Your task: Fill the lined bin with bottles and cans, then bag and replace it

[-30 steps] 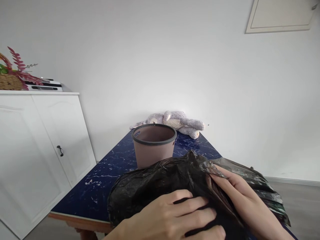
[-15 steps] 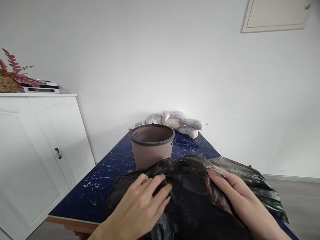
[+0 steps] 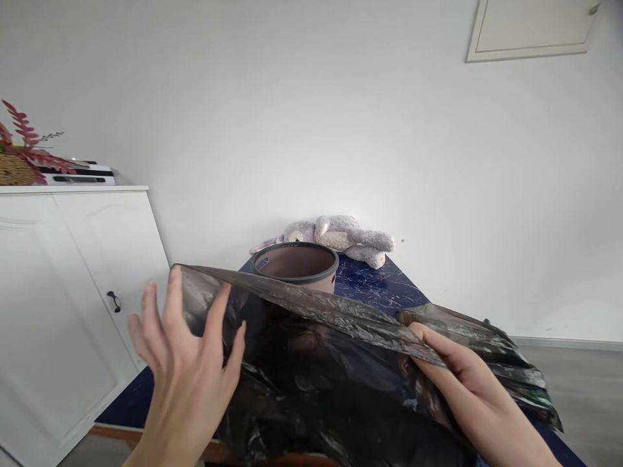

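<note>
A thin black garbage bag [image 3: 331, 370] is stretched wide in front of me, its upper edge slanting down from left to right. At its upper left corner, my left hand [image 3: 187, 350] has its fingers spread, the fingertips touching the plastic. The bag's rim is pinched between thumb and fingers of my right hand [image 3: 462, 376]. Just behind the bag stands an upright trash can [image 3: 296, 261], mauve with a dark grey rim and side handle holes. The bag covers its lower part.
A dark blue marbled table [image 3: 374, 282] runs to the wall. A grey plush toy [image 3: 341, 235] lies at its far end. More black plastic [image 3: 496, 357] hangs at the table's right edge. A white cabinet [image 3: 87, 279] stands left, bearing a wicker basket [image 3: 15, 170].
My left hand has moved left and up, and its fingers have spread. The bunched bag is now pulled out flat between both hands. My right hand keeps its grip nearly in place.
</note>
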Demonstrator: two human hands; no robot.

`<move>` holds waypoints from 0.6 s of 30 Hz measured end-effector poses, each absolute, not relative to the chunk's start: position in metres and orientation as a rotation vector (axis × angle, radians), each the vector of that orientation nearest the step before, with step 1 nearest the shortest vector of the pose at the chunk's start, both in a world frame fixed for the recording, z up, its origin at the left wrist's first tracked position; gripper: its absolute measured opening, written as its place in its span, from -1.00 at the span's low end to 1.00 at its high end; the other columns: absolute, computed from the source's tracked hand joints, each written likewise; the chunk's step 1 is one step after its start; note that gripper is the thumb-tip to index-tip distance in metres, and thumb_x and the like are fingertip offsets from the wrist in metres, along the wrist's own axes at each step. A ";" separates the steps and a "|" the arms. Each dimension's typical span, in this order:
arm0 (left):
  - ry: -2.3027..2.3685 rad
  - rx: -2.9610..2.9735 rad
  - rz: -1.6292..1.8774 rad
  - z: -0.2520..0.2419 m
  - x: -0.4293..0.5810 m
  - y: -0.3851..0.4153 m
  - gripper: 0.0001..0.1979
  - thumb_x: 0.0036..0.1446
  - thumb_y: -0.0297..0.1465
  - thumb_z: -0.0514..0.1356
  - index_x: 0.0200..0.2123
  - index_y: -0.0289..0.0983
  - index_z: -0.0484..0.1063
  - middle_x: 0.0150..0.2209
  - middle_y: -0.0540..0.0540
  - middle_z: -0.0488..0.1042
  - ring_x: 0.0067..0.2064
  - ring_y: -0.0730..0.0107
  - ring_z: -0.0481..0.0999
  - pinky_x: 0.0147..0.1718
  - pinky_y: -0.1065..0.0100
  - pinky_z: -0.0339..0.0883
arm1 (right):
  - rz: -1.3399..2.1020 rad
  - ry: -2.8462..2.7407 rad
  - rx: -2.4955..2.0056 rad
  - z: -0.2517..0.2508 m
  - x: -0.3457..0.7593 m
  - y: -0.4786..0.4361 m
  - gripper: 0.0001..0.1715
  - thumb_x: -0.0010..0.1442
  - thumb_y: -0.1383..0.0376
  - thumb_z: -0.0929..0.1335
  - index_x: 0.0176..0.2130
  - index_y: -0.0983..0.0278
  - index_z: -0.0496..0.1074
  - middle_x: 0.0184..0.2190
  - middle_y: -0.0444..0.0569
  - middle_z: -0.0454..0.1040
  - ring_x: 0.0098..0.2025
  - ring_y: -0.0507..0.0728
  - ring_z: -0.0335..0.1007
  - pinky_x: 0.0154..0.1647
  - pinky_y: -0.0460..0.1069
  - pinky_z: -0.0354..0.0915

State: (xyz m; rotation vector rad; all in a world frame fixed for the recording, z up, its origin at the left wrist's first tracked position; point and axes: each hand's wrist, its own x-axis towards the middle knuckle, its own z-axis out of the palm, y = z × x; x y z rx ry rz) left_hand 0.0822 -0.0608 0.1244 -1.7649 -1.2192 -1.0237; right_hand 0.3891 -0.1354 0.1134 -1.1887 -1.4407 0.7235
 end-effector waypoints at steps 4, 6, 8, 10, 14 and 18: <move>-1.194 -1.732 -1.064 0.136 0.069 -0.061 -0.15 0.28 -0.54 0.26 0.54 -0.07 0.04 0.61 -0.20 -0.46 0.53 -0.72 -0.26 0.39 -0.63 -0.19 | 0.624 -1.605 -1.204 0.106 0.390 -0.132 -0.47 0.48 -0.09 0.26 -0.36 0.19 0.40 -0.39 -0.13 0.43 -0.33 0.08 0.35 -0.29 -0.16 0.33; -1.152 -1.753 -1.079 0.141 0.060 -0.062 -0.06 0.27 -0.54 0.24 0.59 -0.06 -0.11 0.61 -0.11 -0.56 0.55 -0.65 -0.28 0.45 -0.53 -0.14 | 0.560 -1.635 -1.239 0.101 0.392 -0.132 -0.49 0.50 -0.08 0.25 -0.34 0.19 0.40 -0.37 -0.13 0.44 -0.31 0.08 0.37 -0.28 -0.16 0.33; -1.125 -1.779 -1.086 0.144 0.053 -0.063 -0.03 0.28 -0.52 0.21 0.61 -0.10 -0.19 0.61 -0.06 -0.60 0.57 -0.55 -0.30 0.49 -0.40 -0.08 | 0.505 -1.660 -1.269 0.096 0.393 -0.134 -0.51 0.51 -0.05 0.24 -0.33 0.19 0.40 -0.39 -0.14 0.44 -0.33 0.07 0.37 -0.30 -0.16 0.31; -1.146 -1.767 -1.118 0.144 0.047 -0.064 -0.03 0.31 -0.46 0.22 0.61 -0.11 -0.25 0.62 -0.08 -0.52 0.57 -0.48 -0.22 0.49 -0.34 0.00 | 0.464 -1.686 -1.291 0.094 0.392 -0.136 -0.53 0.51 -0.02 0.24 -0.33 0.19 0.39 -0.43 -0.16 0.42 -0.38 0.06 0.34 -0.34 -0.15 0.28; -1.478 -1.803 -1.225 0.134 0.036 -0.066 -0.08 0.39 -0.24 0.18 0.60 0.05 -0.32 0.53 -0.16 0.12 0.43 -0.42 0.29 0.27 -0.36 0.37 | 0.425 -1.661 -1.352 0.093 0.384 -0.135 -0.52 0.51 -0.03 0.24 -0.37 0.18 0.35 -0.48 -0.17 0.39 -0.43 0.07 0.29 -0.43 -0.13 0.23; -1.737 -1.997 -1.257 0.122 0.035 -0.070 -0.19 0.43 -0.11 0.11 0.59 -0.04 -0.18 0.31 -0.30 0.45 0.13 -0.39 0.63 -0.15 -0.15 0.67 | 0.303 -1.567 -1.460 0.088 0.378 -0.129 -0.66 0.49 -0.03 0.27 -0.18 0.13 0.40 -0.45 -0.16 0.45 -0.43 0.10 0.40 -0.46 -0.10 0.27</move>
